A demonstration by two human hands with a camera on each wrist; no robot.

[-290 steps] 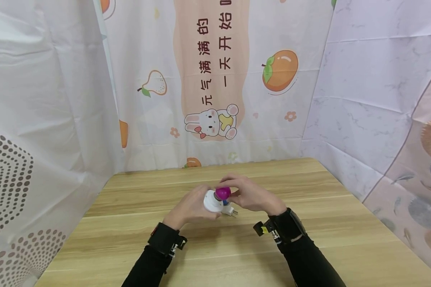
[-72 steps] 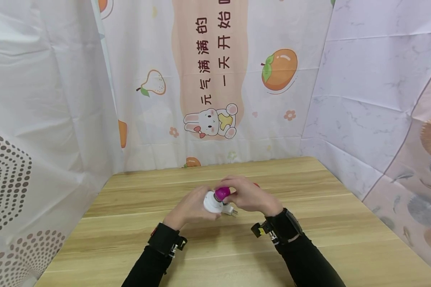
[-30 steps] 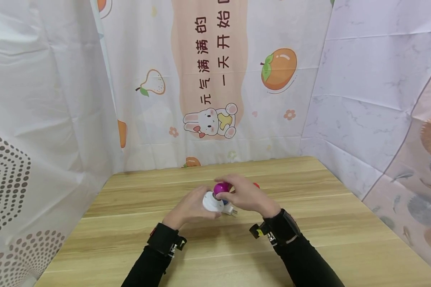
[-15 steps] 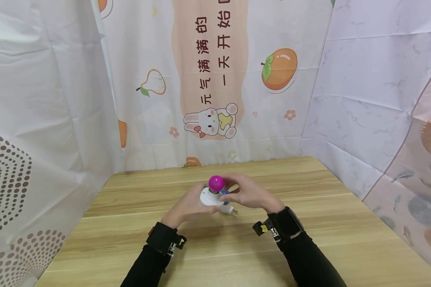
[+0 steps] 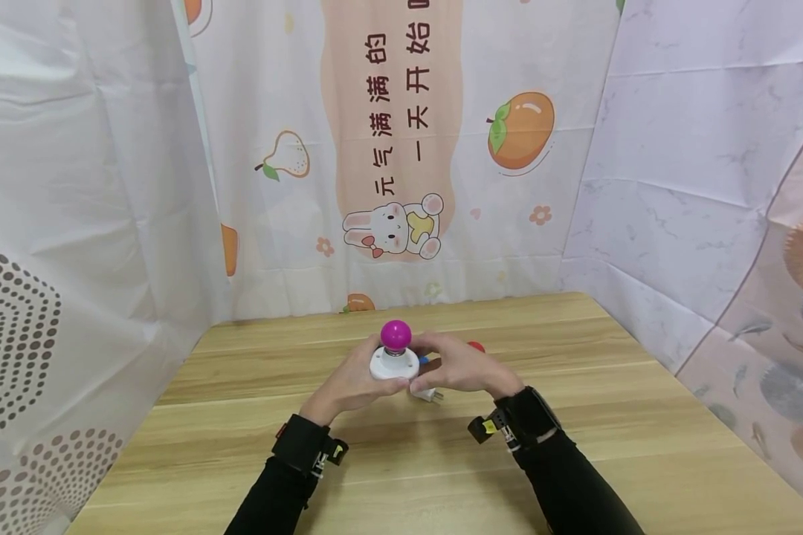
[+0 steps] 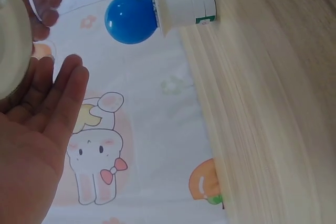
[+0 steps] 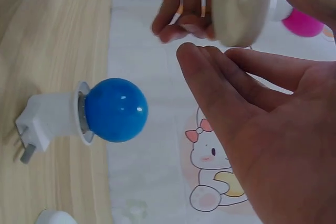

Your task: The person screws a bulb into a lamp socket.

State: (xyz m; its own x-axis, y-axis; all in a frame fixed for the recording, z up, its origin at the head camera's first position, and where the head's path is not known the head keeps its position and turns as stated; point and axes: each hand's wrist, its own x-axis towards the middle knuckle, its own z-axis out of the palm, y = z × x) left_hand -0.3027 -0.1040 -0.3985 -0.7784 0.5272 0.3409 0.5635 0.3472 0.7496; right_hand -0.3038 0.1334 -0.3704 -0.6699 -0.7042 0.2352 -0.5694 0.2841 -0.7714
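Note:
A magenta light bulb (image 5: 396, 336) stands upright in a white round lamp holder (image 5: 395, 365), raised over the wooden table. My left hand (image 5: 349, 383) grips the holder's left side, thumb at the front. My right hand (image 5: 460, 362) has its thumb and fingertips at the holder's right rim. From underneath, the right wrist view shows the holder's pale base (image 7: 239, 14) between both hands. Behind the right hand, a blue bulb (image 7: 116, 109) sits in a white plug-in socket (image 7: 52, 116) with metal prongs; in the head view it is mostly covered.
A red bulb (image 5: 476, 346) shows just past the right hand, its lower part hidden. At the bottom of the right wrist view lies part of another white object (image 7: 55, 217). The wooden table (image 5: 401, 475) meets printed cloth (image 5: 401, 290) at the back and sides.
Earlier the right fingers held the magenta bulb while the holder was tilted to the right. They have let go and moved down to the holder's rim, and the holder has turned upright.

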